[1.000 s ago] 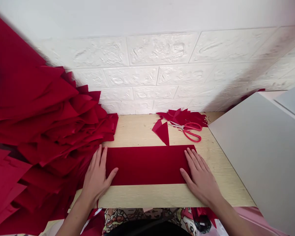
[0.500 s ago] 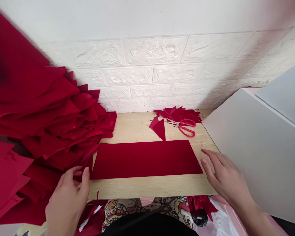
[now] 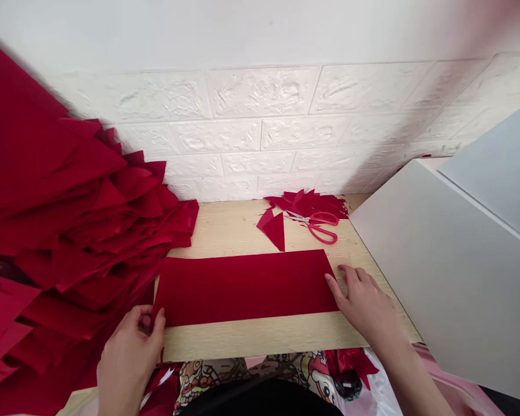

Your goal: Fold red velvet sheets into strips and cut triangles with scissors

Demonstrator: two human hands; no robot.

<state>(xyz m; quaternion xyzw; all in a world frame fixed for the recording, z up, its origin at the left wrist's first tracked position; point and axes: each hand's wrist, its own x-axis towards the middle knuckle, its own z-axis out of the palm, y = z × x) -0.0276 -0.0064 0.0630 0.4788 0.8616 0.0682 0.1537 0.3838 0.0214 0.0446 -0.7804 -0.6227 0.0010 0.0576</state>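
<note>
A long folded piece of dark red cloth [image 3: 247, 286] lies flat across the table in front of me. My left hand [image 3: 132, 352] is at its near left corner, thumb on top and fingers curled at the edge, so the corner sits between them. At the opposite short edge is my right hand [image 3: 364, 300]. Its thumb touches the cloth near the edge while the fingers rest apart from the thumb, just beyond it on the wood. Behind the cloth lie small red triangular offcuts [image 3: 275, 228] and red-handled scissors [image 3: 318, 222], blades pointing left.
A tall heap of red cloth pieces [image 3: 108, 214] fills the left side. More red scraps [image 3: 309, 202] are piled against the white brick-patterned wall [image 3: 260, 92]. A white panel [image 3: 442, 266] bounds the table [image 3: 251, 335] on the right. Below hangs red material [image 3: 351, 364].
Both hands have come inward to the ends of the cloth. The left fingers have closed at its near corner, and the right thumb now touches its edge. The view has shifted slightly.
</note>
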